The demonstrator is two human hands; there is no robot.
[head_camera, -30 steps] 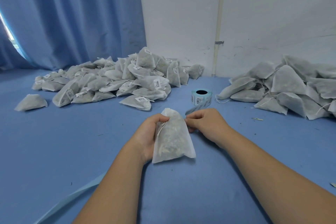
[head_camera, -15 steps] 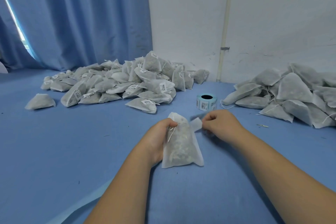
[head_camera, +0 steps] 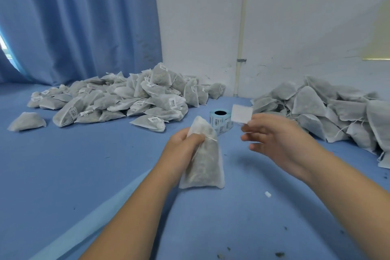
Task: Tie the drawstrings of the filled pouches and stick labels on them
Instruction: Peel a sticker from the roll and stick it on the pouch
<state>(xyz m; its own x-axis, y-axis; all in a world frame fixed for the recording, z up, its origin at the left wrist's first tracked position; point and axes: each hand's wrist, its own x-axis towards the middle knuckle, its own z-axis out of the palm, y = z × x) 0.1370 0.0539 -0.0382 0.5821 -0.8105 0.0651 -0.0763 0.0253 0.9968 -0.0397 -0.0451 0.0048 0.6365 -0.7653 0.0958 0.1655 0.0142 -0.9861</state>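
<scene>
Filled pouch upright in the left hand, white label pinched in the right hand.

At far left, a lone filled pouch on the blue table; beside it, a heap of labelled pouches piled before the blue curtain and the white wall. In the middle, left-hand fingers curled tight round the held pouch's neck, right at the drawstring; bottom end on or just over the table, impossible to tell which. Just behind, a roll of labels standing on end. Further right, the right hand raised and apart from the pouch, blurred fingertips gripping the label's lower edge. At far right, a heap of unlabelled pouches.
</scene>
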